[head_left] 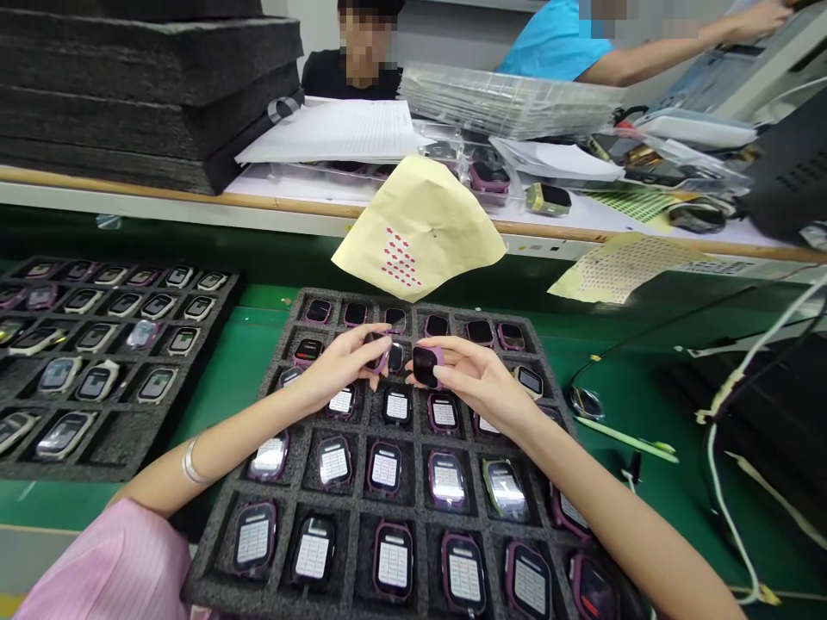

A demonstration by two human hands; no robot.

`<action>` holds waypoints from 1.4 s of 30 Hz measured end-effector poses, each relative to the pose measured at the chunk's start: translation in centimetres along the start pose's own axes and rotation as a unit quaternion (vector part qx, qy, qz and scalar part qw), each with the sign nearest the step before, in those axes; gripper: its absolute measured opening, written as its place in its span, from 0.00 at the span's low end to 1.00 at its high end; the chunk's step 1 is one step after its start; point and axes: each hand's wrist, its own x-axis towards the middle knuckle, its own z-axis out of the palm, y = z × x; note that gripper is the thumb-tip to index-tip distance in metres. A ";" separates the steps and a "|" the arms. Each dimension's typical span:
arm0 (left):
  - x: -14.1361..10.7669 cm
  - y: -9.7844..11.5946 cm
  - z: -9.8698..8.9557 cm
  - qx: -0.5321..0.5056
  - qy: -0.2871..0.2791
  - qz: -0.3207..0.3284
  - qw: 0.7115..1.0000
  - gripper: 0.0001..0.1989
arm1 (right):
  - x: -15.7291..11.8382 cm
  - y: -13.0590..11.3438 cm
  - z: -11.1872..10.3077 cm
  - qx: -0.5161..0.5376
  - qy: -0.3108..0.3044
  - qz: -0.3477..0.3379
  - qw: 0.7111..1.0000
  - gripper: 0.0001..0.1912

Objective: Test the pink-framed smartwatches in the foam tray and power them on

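My left hand (357, 355) is closed on a purple smartwatch (380, 351) without a strap, its face partly covered by my fingers. In my right hand (466, 368) is another purple smartwatch (425, 365) with a dark screen, gripped between thumb and fingers. Both watches are held above a black foam tray (362, 547) divided into square compartments. Many strapless watches lie in it, mostly purple. Nearer me their screens show a white grid, as on this purple watch (393, 560); along the far row the screens are dark. One green-framed watch (506, 488) lies among them.
A second foam tray (129, 443) with pale watches lies left. Black foam blocks (129, 95), papers (336, 129) and plastic trays (504, 95) crowd the shelf; yellow sticker sheets (419, 228) hang from its edge. Cables (717, 448) and a green pen-like stick (626, 439) lie right. Two people are behind the shelf.
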 end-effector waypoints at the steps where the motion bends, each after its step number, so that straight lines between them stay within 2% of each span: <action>1: -0.1 -0.2 0.1 0.034 -0.002 0.011 0.999 0.25 | -0.1 0.0 -0.1 0.003 -0.006 -0.003 1.000 0.18; 3: -0.4 -0.6 0.3 0.097 -0.017 0.039 0.994 0.26 | -0.2 0.1 -0.2 0.019 -0.029 -0.010 0.999 0.18; 6: -0.8 -1.2 0.1 0.150 -0.030 0.060 0.986 0.21 | -0.4 0.2 -0.2 0.037 -0.053 -0.012 0.998 0.18; 9: -1.2 -1.6 0.0 0.195 -0.022 0.068 0.978 0.18 | -0.4 0.4 -0.1 0.047 -0.052 -0.009 0.998 0.19; 15: -1.2 -2.1 -0.2 0.266 -0.006 0.138 0.954 0.21 | -0.4 0.6 0.0 0.063 -0.054 0.003 0.997 0.20; 23: -1.4 -1.9 -0.3 0.316 -0.009 0.154 0.936 0.18 | -0.6 0.5 0.1 0.035 -0.035 0.011 0.999 0.19; 32: -1.6 -1.5 -0.4 0.307 0.003 0.178 0.935 0.18 | -0.5 0.4 0.2 0.010 0.004 0.013 1.000 0.18; 39: -1.9 -1.3 -0.3 0.328 -0.007 0.210 0.921 0.23 | -0.8 0.1 0.5 0.002 0.006 0.007 1.000 0.17; 42: -1.9 -1.3 -0.3 0.334 -0.010 0.210 0.919 0.21 | -1.0 0.0 0.6 0.000 0.002 0.012 1.000 0.17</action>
